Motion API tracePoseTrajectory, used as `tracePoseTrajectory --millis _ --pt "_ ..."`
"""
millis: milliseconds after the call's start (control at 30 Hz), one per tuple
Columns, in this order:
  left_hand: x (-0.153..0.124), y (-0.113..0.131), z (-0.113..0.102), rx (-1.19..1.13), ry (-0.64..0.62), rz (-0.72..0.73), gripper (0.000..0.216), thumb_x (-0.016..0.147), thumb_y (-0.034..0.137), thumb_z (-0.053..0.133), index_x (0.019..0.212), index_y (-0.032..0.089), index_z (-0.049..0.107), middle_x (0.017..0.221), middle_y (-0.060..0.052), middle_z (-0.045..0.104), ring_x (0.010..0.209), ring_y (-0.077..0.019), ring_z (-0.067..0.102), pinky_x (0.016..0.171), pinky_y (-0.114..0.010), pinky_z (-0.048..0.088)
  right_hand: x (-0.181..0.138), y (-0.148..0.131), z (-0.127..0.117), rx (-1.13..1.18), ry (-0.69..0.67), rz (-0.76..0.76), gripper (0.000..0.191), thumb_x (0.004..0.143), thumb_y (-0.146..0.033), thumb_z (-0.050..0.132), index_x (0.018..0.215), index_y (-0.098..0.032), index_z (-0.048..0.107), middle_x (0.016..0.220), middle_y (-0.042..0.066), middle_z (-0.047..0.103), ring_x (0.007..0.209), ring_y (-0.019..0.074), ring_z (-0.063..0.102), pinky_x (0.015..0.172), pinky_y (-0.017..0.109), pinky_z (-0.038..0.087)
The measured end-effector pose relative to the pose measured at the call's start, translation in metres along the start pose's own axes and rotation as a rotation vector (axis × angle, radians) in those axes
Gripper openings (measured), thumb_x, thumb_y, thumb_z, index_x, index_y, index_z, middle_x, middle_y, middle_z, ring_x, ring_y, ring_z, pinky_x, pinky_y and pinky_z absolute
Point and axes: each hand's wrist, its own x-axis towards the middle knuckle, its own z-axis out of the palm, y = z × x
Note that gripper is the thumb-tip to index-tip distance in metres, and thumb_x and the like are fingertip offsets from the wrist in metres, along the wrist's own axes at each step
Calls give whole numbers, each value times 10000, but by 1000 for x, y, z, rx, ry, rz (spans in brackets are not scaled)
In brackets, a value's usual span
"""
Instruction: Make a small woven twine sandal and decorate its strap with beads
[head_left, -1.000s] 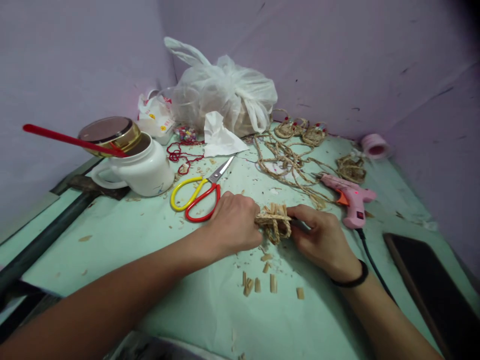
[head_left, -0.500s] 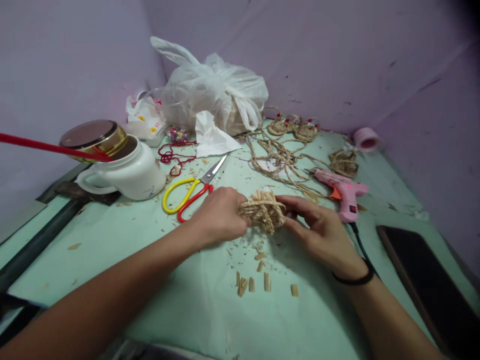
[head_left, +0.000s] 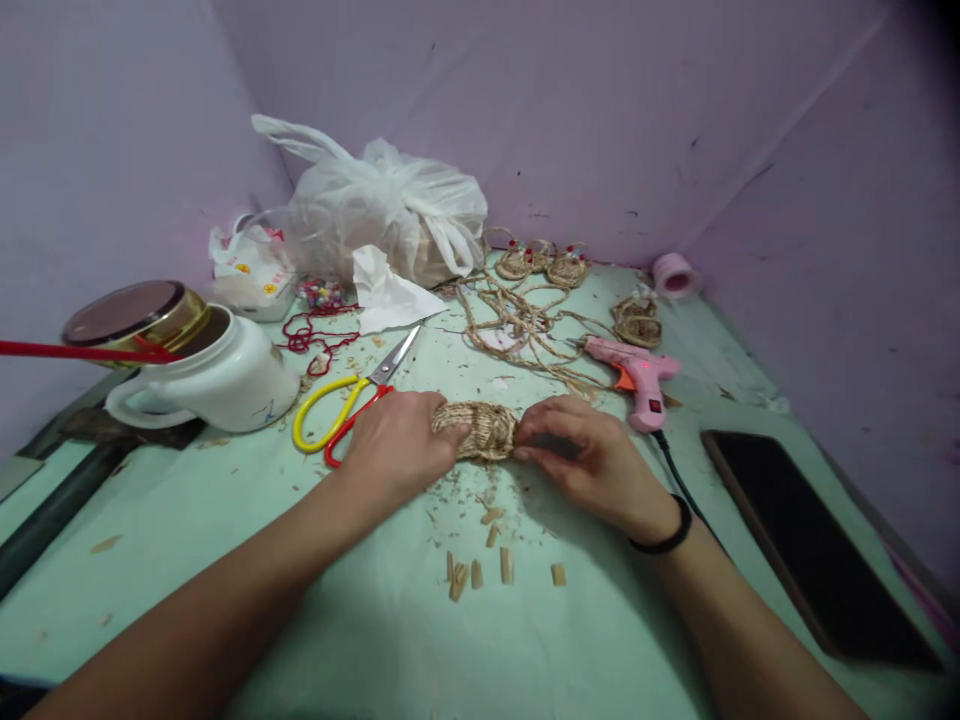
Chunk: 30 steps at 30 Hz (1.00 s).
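Both of my hands hold a small woven jute piece [head_left: 484, 428] down on the pale green table [head_left: 375, 620]. My left hand [head_left: 397, 445] grips its left end with curled fingers. My right hand [head_left: 581, 455] pinches its right end; a black band sits on that wrist. The piece lies flat with its braided side up. Several short cut wood bits [head_left: 480, 572] lie just in front of my hands.
Yellow-and-red scissors [head_left: 349, 400] lie left of my hands, a pink glue gun [head_left: 637, 375] with its cord to the right. Loose jute cord [head_left: 525, 325], a white plastic bag [head_left: 382, 210], a white mug [head_left: 217, 375], a pink tape roll [head_left: 673, 275] and a dark phone [head_left: 802, 540] surround them.
The jute piece has been turned over: the wooden sticks that showed on top are hidden, and the braided side faces up. Both hands stayed on it. The camera shifted right.
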Motion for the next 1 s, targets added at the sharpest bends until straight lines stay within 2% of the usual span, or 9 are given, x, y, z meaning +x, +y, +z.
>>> tracePoseTrajectory --millis 100,333,433,533,600,700,833,900,1000 --pt "-10 3 -1 280 230 209 198 781 319 481 770 170 610 815 -86 598 840 -251 526 622 -319 387 -1 3 4 -39 -42 -24 94 745 -123 598 773 -209 625 824 38 629 788 181 569 708 328 460" --pt "-15 -1 11 202 59 684 193 728 54 461 788 155 614 811 -74 578 807 -205 493 731 -347 390 -5 6 13 -37 5 -79 144 708 -59 566 713 -203 572 832 39 604 791 177 549 698 324 454" --pt "-12 -3 9 139 73 664 121 721 82 487 743 153 582 801 -68 568 797 -202 490 718 -342 397 -4 3 15 30 46 -72 185 705 -25 499 689 -206 530 884 43 590 829 175 550 730 335 452" --pt "-10 -5 2 -14 147 515 42 715 134 512 744 156 533 849 -63 565 822 -189 506 737 -320 418 -2 1 15 194 146 93 134 731 -70 489 720 -200 518 901 54 582 846 175 559 721 322 464" --pt "-7 -6 -1 -5 181 387 167 702 158 522 867 146 546 933 -75 573 885 -208 512 788 -345 417 -1 0 16 293 170 267 102 760 -149 512 849 -190 543 924 66 593 791 168 571 649 298 480" --pt "-4 -8 -3 97 74 306 438 665 185 559 1098 139 516 986 -87 588 926 -247 511 812 -392 410 0 -1 20 364 68 399 373 726 -209 581 1088 -167 501 946 77 606 686 147 571 602 292 488" --pt "-3 -5 -2 82 -44 351 313 675 184 574 988 180 569 856 -46 592 840 -226 522 728 -360 427 2 -5 21 410 7 350 441 674 -104 571 1105 -167 501 832 37 597 654 134 567 578 264 483" --pt "-5 -5 -2 18 38 424 150 680 123 537 815 182 561 797 -29 564 799 -200 516 694 -331 425 3 -8 19 364 88 229 330 677 -66 544 984 -186 555 794 23 591 687 140 574 608 269 482" --pt "-6 -6 2 -10 244 624 196 646 14 460 754 171 504 832 -52 547 818 -195 503 706 -327 424 2 -9 15 167 231 -26 258 660 7 489 805 -196 558 789 25 587 766 161 565 710 310 461"
